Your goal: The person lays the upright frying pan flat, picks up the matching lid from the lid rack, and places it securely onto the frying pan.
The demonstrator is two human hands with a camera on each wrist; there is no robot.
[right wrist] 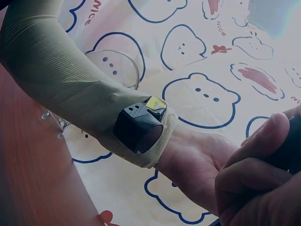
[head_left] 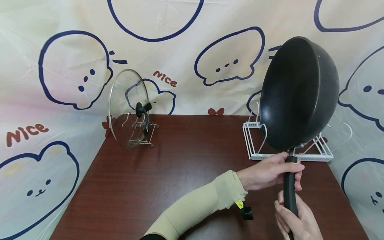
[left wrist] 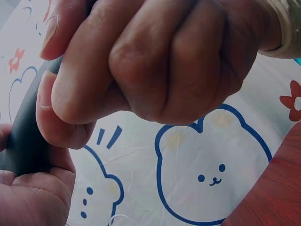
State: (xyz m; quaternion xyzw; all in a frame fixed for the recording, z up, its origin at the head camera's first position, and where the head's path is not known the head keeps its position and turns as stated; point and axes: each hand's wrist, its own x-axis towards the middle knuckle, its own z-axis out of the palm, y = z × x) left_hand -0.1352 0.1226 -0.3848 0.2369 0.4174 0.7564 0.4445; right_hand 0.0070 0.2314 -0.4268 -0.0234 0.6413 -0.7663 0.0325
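Observation:
A deep black wok (head_left: pixel 292 96) is held up on the right, tilted on its side with its dark inside turned left. Its long black handle (head_left: pixel 289 190) points down toward the person. At the upper end of that handle, just below the bowl, my left hand (head_left: pixel 268 169) grips with its thumb across the front. Lower down, my right hand (head_left: pixel 300 218) has its fingers curled round the same handle. The left wrist view shows both hands, left (left wrist: pixel 146 61) and right (left wrist: pixel 42 197), about the handle (left wrist: pixel 26 122). Behind the wok stands a white wire rack (head_left: pixel 325 157), partly hidden by it.
At the back left, a clear glass lid (head_left: pixel 127 96) with a black knob (head_left: pixel 139 109) stands upright in a small silver wire rack (head_left: pixel 153 133). Both racks rest on the dark brown table (head_left: pixel 192 156). A patterned cloth (head_left: pixel 180 60) hangs behind and around the table.

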